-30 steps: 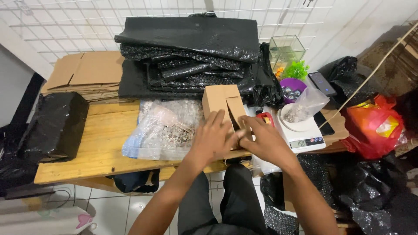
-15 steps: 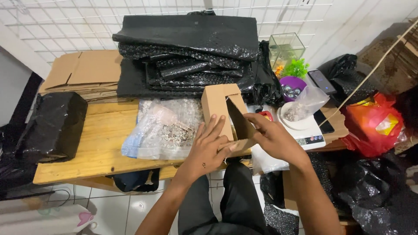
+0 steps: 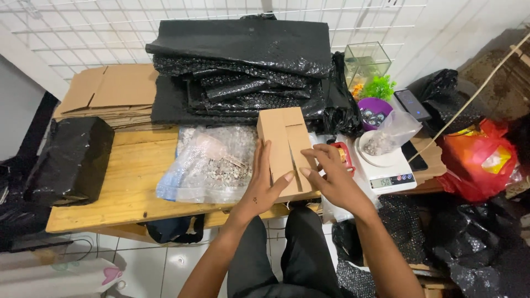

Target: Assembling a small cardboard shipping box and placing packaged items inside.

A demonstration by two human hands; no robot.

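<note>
pressing my left hand (image 3: 264,185) flat and right hand (image 3: 330,177) fingers spread, neither clenched, on the cardboard box (image 3: 287,144) to hold its flaps down on the wooden table (image 3: 127,187).

Head camera – looks down, close over table (image 3: 132,187).

box (image 3: 287,149): matt brown cardboard, smooth | bench (image 3: 130,179): pale bare wood, visible grain | bubble wrap stack (image 3: 243,66): glossy black plastic, pebbled | clear bag (image 3: 212,165): shiny crinkled plastic film | scale (image 3: 389,174): smooth white plastic | wall grid (image 3: 110,27): white wire
</note>
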